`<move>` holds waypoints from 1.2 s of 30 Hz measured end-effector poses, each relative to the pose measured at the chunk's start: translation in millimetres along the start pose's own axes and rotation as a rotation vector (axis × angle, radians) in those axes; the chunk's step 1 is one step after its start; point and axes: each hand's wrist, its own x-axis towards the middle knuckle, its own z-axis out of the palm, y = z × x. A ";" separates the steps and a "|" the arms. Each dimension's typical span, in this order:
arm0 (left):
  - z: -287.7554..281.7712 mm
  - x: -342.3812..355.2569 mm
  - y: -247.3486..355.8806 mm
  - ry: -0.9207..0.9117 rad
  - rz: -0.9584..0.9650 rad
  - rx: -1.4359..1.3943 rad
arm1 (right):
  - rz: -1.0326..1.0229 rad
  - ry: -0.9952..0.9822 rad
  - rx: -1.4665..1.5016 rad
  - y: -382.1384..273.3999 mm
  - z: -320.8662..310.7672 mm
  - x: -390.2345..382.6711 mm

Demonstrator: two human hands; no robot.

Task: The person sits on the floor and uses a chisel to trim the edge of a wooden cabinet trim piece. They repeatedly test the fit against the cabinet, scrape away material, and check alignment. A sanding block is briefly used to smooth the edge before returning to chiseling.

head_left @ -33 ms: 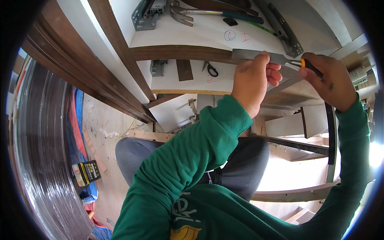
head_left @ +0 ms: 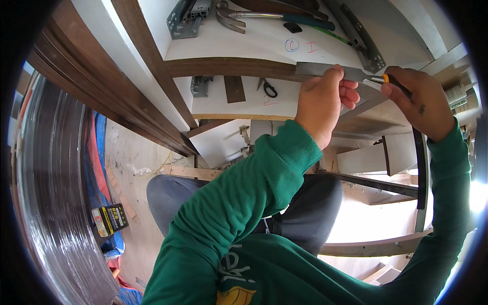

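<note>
Change: none seen; both hands held as before.
Chisel (head_left: 335, 72): long axis level, blade pointed left along the shelf edge (head_left: 229, 66).
Left hand (head_left: 323, 104): closed over blade.
Right hand (head_left: 424, 104): gripping handle.

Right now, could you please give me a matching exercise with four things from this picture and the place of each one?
Things:
1. chisel
2. hammer
3. scissors
4. small yellow-and-black box

Places:
A. on the floor, beside the blue sheet
B. on the lower white panel, below the brown edge
C. held by both hands against the brown edge
D. on the upper white panel, at the top

Pairs: 1-C, 2-D, 3-B, 4-A
</note>
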 end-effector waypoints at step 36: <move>-1.3 1.8 3.3 0.083 0.101 0.007 | 0.004 0.019 -0.099 -7.4 0.0 12.2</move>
